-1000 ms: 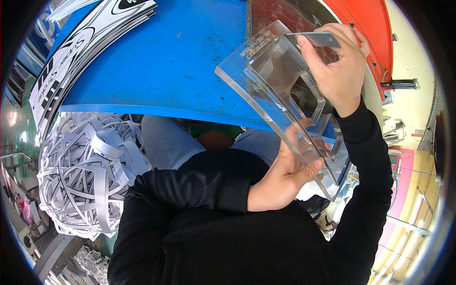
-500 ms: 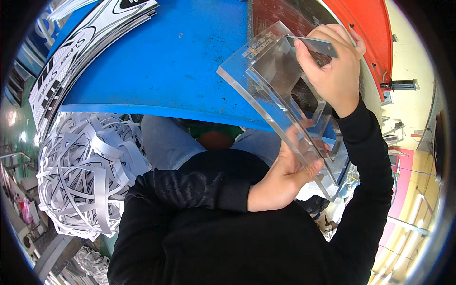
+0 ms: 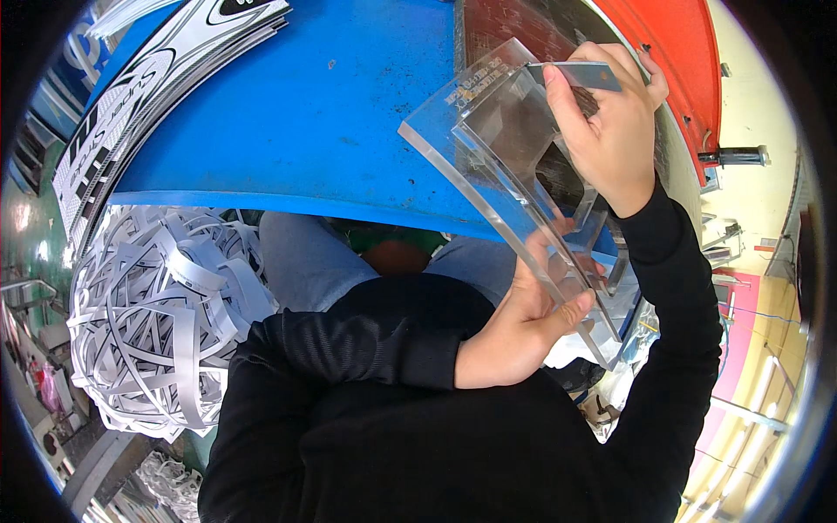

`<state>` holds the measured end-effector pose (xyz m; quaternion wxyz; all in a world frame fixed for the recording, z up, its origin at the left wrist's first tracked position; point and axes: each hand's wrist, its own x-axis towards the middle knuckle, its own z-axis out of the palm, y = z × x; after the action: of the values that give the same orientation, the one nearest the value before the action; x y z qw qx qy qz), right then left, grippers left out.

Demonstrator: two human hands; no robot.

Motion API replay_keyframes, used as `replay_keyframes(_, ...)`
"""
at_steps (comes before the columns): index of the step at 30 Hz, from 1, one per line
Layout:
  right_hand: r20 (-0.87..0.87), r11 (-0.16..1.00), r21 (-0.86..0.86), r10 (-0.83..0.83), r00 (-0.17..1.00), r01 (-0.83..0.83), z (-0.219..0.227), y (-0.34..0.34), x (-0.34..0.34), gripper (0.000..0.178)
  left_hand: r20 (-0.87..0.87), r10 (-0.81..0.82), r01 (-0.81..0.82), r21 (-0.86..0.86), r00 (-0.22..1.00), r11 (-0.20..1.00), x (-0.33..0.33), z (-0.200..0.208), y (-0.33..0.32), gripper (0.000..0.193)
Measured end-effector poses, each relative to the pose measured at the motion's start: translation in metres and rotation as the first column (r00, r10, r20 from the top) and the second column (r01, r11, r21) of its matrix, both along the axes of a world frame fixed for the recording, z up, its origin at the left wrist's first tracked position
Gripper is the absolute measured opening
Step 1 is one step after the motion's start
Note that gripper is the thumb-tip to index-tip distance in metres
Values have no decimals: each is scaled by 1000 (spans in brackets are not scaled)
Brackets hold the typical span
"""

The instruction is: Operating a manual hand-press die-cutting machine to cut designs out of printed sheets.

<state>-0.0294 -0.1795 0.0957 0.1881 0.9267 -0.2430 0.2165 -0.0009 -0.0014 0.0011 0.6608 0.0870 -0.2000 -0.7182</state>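
A thick clear acrylic plate with cut-out parts fixed to it stands tilted at the right of the blue table. My left hand grips its lower end, the thumb on the near face and the fingers behind, seen through the plastic. In my right hand is a flat grey metal blade with a small hole in it, pinched between thumb and fingers. One end of the blade meets the upper part of the acrylic plate.
The blue table carries a stack of printed black-and-white sheets at the left. A heap of white paper strips lies below it. At the right are a red panel and a black handle.
My right hand has turned slightly, and the blade's free end has swung up, so it lies flatter. The left hand and the acrylic plate have hardly moved.
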Motion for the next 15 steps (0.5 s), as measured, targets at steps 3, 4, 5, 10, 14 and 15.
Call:
replay_keyframes(3,-3,1000,-20,0,1000,0,-1,1,1,18,-10,-29,29,11,1000,1000,1,1,1,72)
replay_keyframes(4,-1,1000,-29,7,1000,-7,-2,2,1,19,-7,-23,23,13,1000,1000,1,0,1,72)
replay_keyframes(5,0,1000,-29,8,1000,-8,-3,2,1,19,-4,-17,18,15,1000,1000,1,0,1,72)
replay_keyframes(10,96,991,-128,-27,995,39,8,-2,-3,20,-18,-30,31,14,999,999,0,1,1,71)
replay_keyframes(14,249,984,179,-53,967,8,23,-24,-7,33,5,11,-11,-20,1000,1000,0,-6,-3,71)
replay_keyframes(15,263,985,172,-34,964,-13,28,-37,-12,36,6,9,-9,-23,1000,1000,2,-5,-4,71)
